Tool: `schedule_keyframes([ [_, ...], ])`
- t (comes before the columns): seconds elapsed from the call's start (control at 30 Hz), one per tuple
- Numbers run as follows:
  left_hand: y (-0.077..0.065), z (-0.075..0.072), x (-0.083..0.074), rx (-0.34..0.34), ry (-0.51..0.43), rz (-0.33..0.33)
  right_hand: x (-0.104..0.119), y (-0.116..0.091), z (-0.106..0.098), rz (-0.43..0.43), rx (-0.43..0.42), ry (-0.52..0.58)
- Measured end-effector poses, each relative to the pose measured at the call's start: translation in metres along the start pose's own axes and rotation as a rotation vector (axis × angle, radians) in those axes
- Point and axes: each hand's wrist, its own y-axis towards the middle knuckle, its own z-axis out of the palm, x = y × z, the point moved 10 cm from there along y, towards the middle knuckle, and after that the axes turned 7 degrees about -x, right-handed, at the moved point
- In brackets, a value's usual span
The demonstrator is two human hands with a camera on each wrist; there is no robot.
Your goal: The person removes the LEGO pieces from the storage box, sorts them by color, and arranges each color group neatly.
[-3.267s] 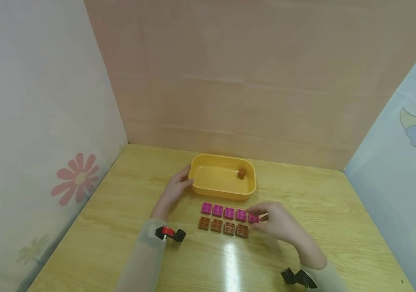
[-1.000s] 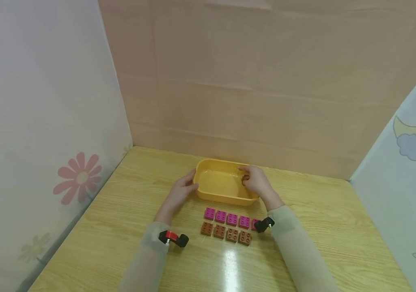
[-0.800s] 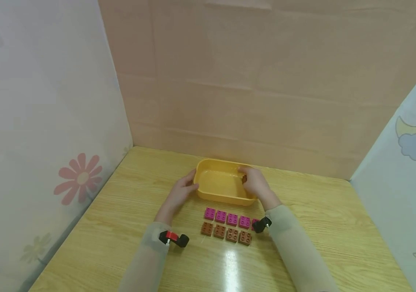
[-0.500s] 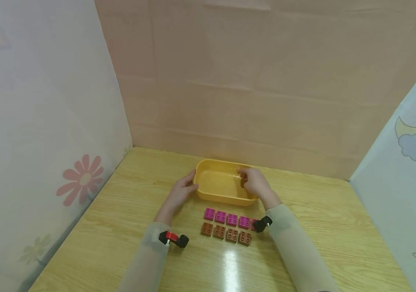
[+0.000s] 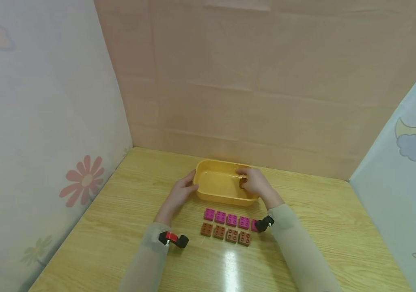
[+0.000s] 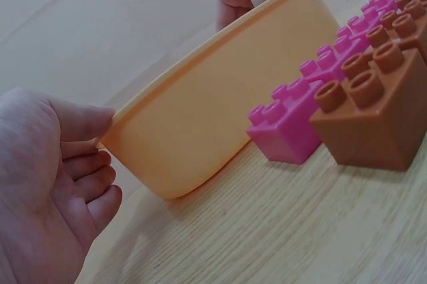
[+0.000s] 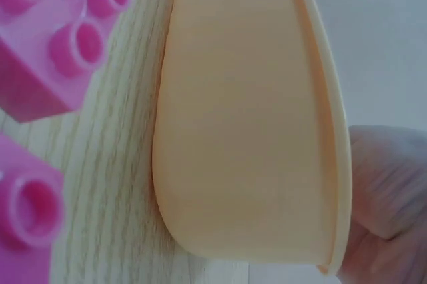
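My left hand (image 5: 178, 193) pinches the left end of a yellow plastic bin (image 5: 226, 199), its thumb on the rim in the left wrist view. Inside the bin's right end, my right hand (image 5: 258, 183) holds a brown building block (image 5: 242, 183), mostly covered by the fingers. In the right wrist view the bin's wall hides the fingertips and the block. Just in front of the bin runs a row of pink building blocks (image 5: 231, 220). A row of brown blocks (image 5: 219, 231) lies nearer to me, studs up.
Everything stands on a light wooden table (image 5: 149, 190). The rightmost pink block (image 5: 254, 225) is partly covered by the black wrist camera (image 5: 264, 223). A tan wall (image 5: 244, 81) rises behind, with patterned panels at both sides.
My right hand has left the rightmost pink block, reached into the bin and taken hold of the brown block there. During the last second that block shifts slightly in the fingers. My left hand stays on the bin.
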Motion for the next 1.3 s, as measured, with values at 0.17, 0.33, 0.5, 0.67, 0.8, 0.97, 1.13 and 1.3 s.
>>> schedule_keyframes([
  [0.17,-0.0001,-0.0002,-0.0010,-0.002,0.000,-0.002,0.0016,0.0007,-0.0004,-0.031,0.006,-0.058],
  [0.33,0.0005,0.0007,-0.0001,-0.005,-0.003,-0.004,0.0002,0.0024,0.0025,-0.027,0.032,-0.052],
  [0.5,0.0000,0.0019,0.0005,-0.009,0.002,-0.007,-0.0027,0.0024,0.0036,-0.011,0.050,-0.036],
  [0.67,-0.0004,0.0024,0.0003,-0.011,0.008,-0.009,-0.0030,0.0023,0.0041,-0.015,0.063,-0.036],
  [0.8,0.0000,0.0021,0.0000,-0.016,0.006,-0.016,-0.0034,0.0018,0.0047,-0.003,0.071,-0.037],
  [0.97,0.0007,0.0021,0.0004,-0.017,0.013,-0.013,-0.0012,0.0016,0.0038,-0.024,0.071,-0.063],
  [1.13,0.0001,0.0019,-0.0007,-0.015,0.025,-0.006,-0.0001,0.0023,0.0035,-0.038,0.071,-0.065],
  [1.3,0.0000,0.0020,-0.0016,-0.013,0.029,0.002,-0.0020,0.0018,0.0041,-0.013,0.082,-0.050],
])
